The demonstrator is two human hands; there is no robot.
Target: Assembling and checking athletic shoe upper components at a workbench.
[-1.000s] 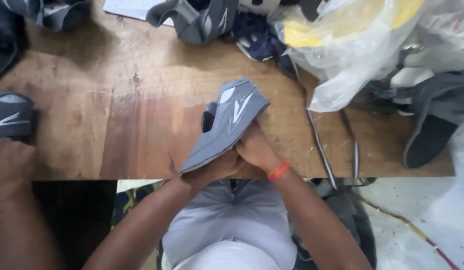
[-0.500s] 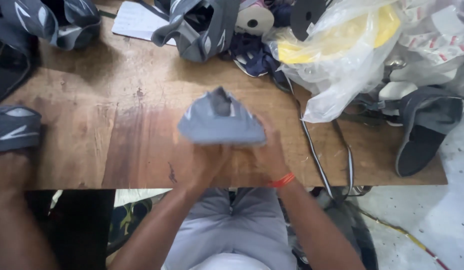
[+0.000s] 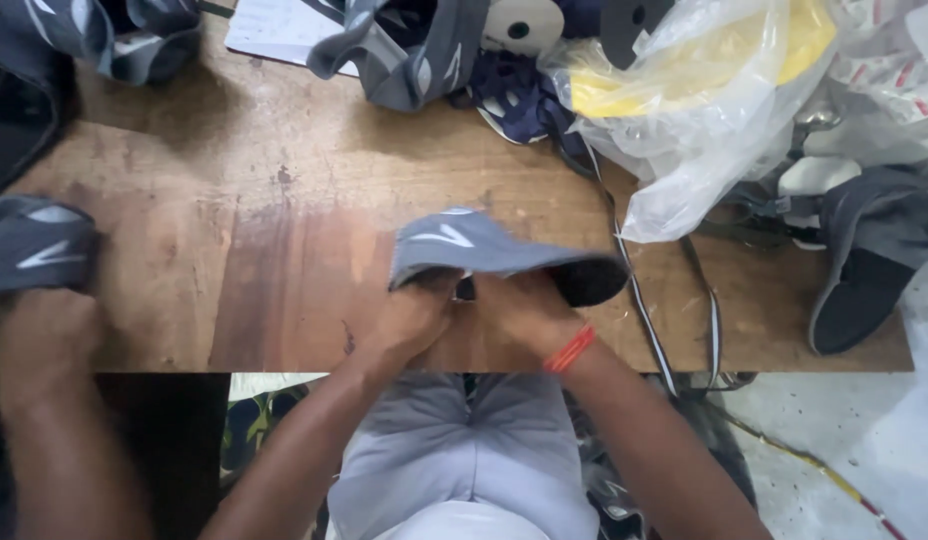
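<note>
A grey shoe upper (image 3: 484,248) with a white stripe mark lies on its side over the near edge of the wooden table (image 3: 284,290). My left hand (image 3: 409,320) grips its underside at the left end. My right hand (image 3: 529,312), with an orange band at the wrist, holds the underside near the dark opening at the right end. Both hands press close together beneath the upper.
Another person's hand (image 3: 39,335) holds a grey shoe upper (image 3: 34,245) at the left edge. More grey uppers (image 3: 404,50) lie at the back, beside a white paper (image 3: 279,30). A clear plastic bag (image 3: 704,100) with yellow contents and dark uppers (image 3: 864,250) fill the right.
The grey upper has been turned from standing tilted on end to lying flat with its opening to the right. Both hands stayed under it.
</note>
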